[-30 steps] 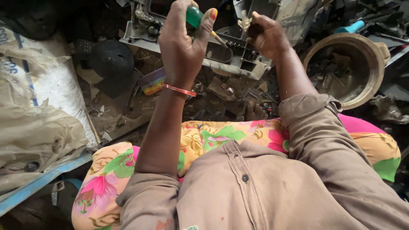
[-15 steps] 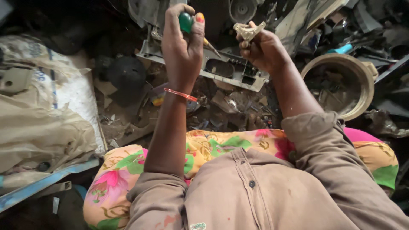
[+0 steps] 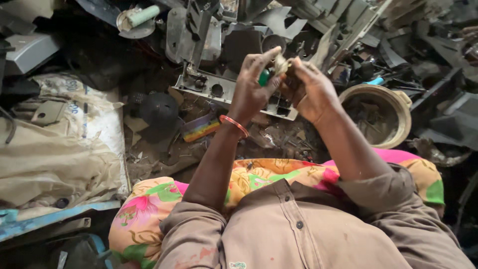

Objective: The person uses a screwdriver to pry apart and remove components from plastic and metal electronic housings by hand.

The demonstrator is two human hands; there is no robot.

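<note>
We see left hand (image 3: 251,92) gripping green-handled tool (image 3: 264,77), right hand (image 3: 311,92) pinching small pale part (image 3: 282,64), both above grey metal chassis (image 3: 219,89).

Dirt floor (image 3: 159,164) bearing scrap chassis (image 3: 224,92), bowl (image 3: 381,114), sacks (image 3: 64,149)

The left hand (image 3: 251,92) and right hand (image 3: 311,92) have closed together.
</note>
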